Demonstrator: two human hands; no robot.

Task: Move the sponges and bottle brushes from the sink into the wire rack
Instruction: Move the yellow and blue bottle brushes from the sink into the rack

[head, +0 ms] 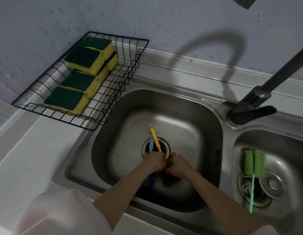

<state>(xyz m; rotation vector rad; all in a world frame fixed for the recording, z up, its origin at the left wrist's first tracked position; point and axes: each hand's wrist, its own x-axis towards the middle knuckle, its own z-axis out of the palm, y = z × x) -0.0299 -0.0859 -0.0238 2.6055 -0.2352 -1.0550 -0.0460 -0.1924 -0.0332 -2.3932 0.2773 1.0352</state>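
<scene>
Both hands are low in the large steel basin (189, 126), over the drain. My left hand (153, 161) grips two bottle brushes: a yellow handle (155, 140) and a blue handle (151, 143) stick out beyond it, and a blue head (149, 180) shows under the wrist. My right hand (178, 164) is closed on a dark brownish brush head (169, 181) beneath it. A green bottle brush (254, 164) lies in the small right basin. The black wire rack (130, 65) at the left holds several yellow-and-green sponges (83, 60).
A dark faucet (254, 106) stands between the basins, its spout reaching up to the right. The small basin (286, 150) has a round drain stopper (272, 184). White counter (28, 150) lies left of the sink; a grey wall is behind.
</scene>
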